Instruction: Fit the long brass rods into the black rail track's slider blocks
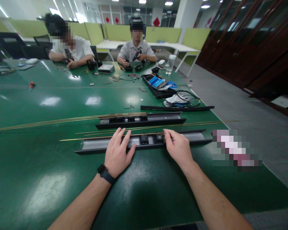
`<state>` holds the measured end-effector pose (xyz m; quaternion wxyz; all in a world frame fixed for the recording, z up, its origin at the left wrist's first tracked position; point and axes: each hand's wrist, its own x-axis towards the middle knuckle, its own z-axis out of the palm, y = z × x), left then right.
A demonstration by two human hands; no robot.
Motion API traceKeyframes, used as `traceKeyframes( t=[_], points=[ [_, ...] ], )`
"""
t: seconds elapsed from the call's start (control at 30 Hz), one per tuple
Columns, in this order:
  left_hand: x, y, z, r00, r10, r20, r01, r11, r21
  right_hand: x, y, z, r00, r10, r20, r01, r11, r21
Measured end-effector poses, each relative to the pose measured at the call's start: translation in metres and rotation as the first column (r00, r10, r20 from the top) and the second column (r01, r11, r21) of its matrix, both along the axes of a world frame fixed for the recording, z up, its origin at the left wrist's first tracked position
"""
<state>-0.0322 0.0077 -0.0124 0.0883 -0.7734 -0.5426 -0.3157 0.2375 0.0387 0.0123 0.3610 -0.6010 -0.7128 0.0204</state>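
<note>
A long black channel with a pale grey inside [93, 146] lies across the green table in front of me. Small black blocks [144, 139] sit in it. Along its far side runs a thin brass rod [73, 139]. My left hand [117, 151], with a dark watch on the wrist, rests over the channel and rod with its fingers stretched out; whatever is under the fingers is hidden. My right hand [178, 145] pinches the brass rod near its right end, above the channel, close to another black block [159, 138].
Behind lies a second channel [165, 117] with several brass rods [86, 118] across it. Loose rods [196, 123] lie between the channels. Farther back are a black strip [177, 108], gloves [176, 100] and a black tray [150, 86]. Two people work at the far side.
</note>
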Motion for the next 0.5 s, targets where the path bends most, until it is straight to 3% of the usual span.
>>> traceKeyframes(
  t=[0.17, 0.5],
  points=[
    [-0.0001, -0.0001, 0.0002, 1.0, 0.0, -0.005, 0.0, 1.0, -0.001, 0.0018, 0.0007, 0.0001, 0.998, -0.066, -0.021, 0.066, 0.998, -0.01],
    [0.0009, -0.0003, 0.0005, 1.0, -0.003, 0.007, 0.003, 1.0, -0.002, 0.0023, 0.0043, -0.006, 1.0, -0.019, -0.021, 0.019, 1.0, 0.019]
  ],
)
